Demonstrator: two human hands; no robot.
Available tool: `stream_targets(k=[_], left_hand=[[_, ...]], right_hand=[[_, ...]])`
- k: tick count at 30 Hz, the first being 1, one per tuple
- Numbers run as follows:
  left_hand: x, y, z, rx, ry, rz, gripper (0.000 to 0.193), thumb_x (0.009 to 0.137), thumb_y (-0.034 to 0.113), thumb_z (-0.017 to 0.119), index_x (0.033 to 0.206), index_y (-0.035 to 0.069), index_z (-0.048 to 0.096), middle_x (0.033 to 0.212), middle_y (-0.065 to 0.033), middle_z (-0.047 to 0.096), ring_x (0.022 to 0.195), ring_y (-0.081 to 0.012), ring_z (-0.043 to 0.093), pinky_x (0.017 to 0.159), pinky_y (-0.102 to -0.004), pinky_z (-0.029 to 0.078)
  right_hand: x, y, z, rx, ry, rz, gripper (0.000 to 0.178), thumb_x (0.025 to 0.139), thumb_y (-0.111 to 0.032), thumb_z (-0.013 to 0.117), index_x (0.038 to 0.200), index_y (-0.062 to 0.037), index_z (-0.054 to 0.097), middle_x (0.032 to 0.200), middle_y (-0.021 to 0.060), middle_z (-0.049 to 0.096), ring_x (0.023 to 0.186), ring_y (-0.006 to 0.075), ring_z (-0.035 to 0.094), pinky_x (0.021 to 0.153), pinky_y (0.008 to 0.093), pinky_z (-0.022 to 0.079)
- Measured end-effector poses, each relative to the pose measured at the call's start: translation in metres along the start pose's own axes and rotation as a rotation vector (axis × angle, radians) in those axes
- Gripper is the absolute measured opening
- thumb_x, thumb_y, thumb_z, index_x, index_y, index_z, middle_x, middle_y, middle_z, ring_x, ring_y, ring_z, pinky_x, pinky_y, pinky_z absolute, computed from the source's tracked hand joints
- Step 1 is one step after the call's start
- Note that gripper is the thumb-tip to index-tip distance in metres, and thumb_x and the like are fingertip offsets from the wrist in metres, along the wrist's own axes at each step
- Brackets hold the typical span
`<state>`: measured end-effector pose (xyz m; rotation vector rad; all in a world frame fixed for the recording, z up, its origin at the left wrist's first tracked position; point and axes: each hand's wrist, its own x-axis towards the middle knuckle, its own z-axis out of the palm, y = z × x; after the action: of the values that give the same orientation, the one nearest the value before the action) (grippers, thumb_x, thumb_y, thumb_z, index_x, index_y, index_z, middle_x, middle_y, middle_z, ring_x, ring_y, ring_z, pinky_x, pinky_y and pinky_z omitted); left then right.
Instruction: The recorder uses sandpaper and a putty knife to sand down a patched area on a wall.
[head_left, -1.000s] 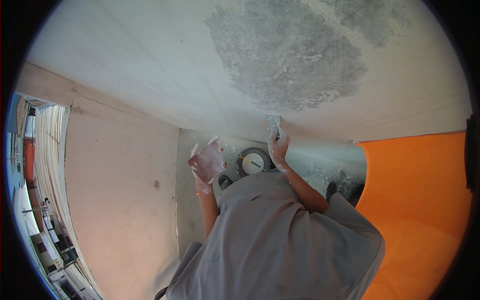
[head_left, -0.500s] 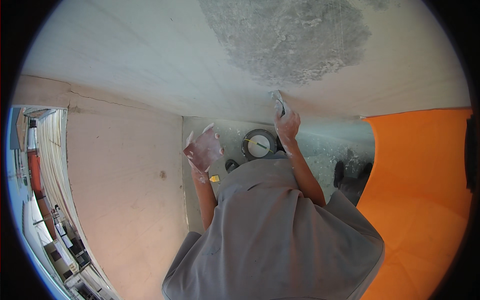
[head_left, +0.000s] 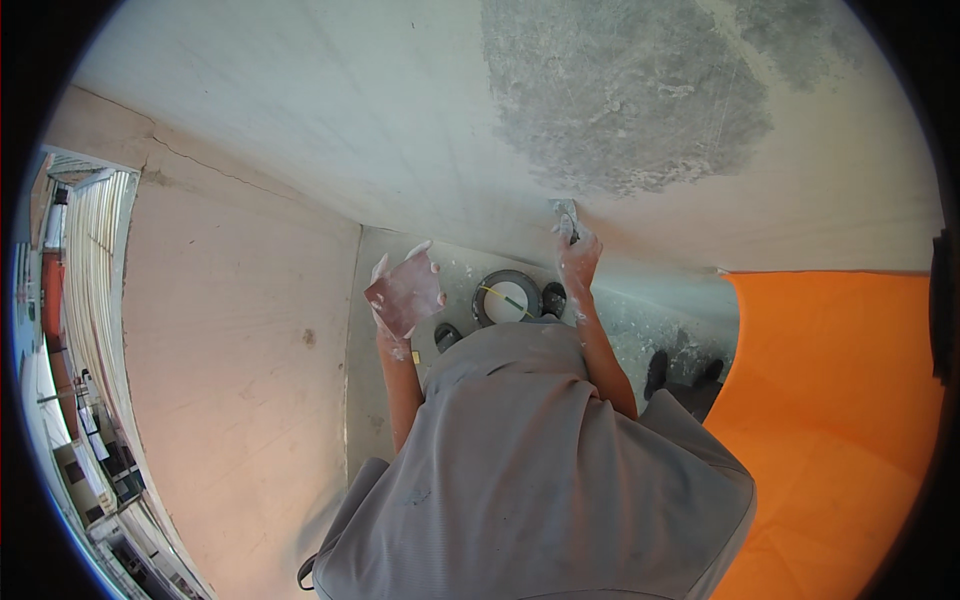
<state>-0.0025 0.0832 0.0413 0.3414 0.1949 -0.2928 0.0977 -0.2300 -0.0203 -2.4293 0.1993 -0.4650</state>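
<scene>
My left hand point(head_left: 389, 333), dusted white, holds a flat, square, reddish-brown plate point(head_left: 408, 291) by its edges, with fingertips curled over the sides. My right hand point(head_left: 579, 263), also smeared white, is closed around a putty knife point(head_left: 565, 210). Its blade is at the pale wall point(head_left: 400, 150), just below a large rough grey patch point(head_left: 630, 110). Whether the blade presses on the wall is hard to tell. Between my hands and lower down, a round dark-rimmed bucket point(head_left: 480, 302) stands on the floor, whitish inside, with a thin yellow-green stick point(head_left: 512, 302) across it.
A side wall point(head_left: 240, 340) with a crack along its top stands at left, beside an opening onto the outdoors. An orange sheet point(head_left: 830, 400) hangs at right. Dark shoes point(head_left: 656, 373) show on the speckled floor point(head_left: 640, 325) near it. My feet flank the bucket.
The view has swung, so the grey patch sits farther right and lower. My right hand has turned slightly, and the knife's blade shows broader. Both hands keep their hold.
</scene>
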Motion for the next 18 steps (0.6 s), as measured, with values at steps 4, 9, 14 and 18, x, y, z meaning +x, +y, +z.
stream_targets(k=[4,9,14,18], left_hand=[[0.005,0.008,0.007,0.005,-0.05,0.011,0.075,0.101,0.057,0.044,0.153,0.003,0.042,0.112,-0.0123,0.065,0.104,-0.0217,0.063,0.076,-0.0487,0.057],[-0.01,0.005,0.001,0.001,0.047,0.019,0.076,0.101,0.057,0.046,0.155,0.004,0.041,0.113,-0.0098,0.066,0.098,-0.0213,0.066,0.076,-0.0487,0.057],[-0.022,-0.003,0.0,0.002,0.061,0.012,0.076,0.1,0.057,0.047,0.155,0.004,0.041,0.116,-0.0095,0.066,0.104,-0.0201,0.064,0.076,-0.0489,0.057],[-0.009,-0.016,-0.004,-0.04,0.103,-0.027,0.077,0.1,0.058,0.046,0.155,0.005,0.042,0.116,-0.0102,0.065,0.107,-0.0199,0.063,0.077,-0.0495,0.056]], right_hand=[[0.001,-0.017,0.006,0.386,-0.054,0.176,0.04,0.104,-0.037,0.06,0.086,-0.0053,0.076,0.064,0.0136,0.065,0.058,0.0317,0.058,0.066,0.0456,0.047],[-0.012,-0.018,0.03,0.729,-0.213,0.484,0.048,0.108,-0.04,0.055,0.083,-0.0029,0.072,0.057,0.0069,0.048,0.054,0.0188,0.048,0.056,0.0398,0.038],[-0.005,-0.004,0.003,0.183,-0.022,0.034,0.036,0.104,-0.036,0.058,0.096,-0.0056,0.076,0.064,0.0116,0.062,0.062,0.0272,0.061,0.065,0.0446,0.047],[-0.001,0.004,-0.031,-0.308,0.191,-0.17,0.03,0.095,-0.034,0.067,0.11,-0.0108,0.077,0.089,0.0152,0.075,0.085,0.0366,0.07,0.08,0.0519,0.054]])
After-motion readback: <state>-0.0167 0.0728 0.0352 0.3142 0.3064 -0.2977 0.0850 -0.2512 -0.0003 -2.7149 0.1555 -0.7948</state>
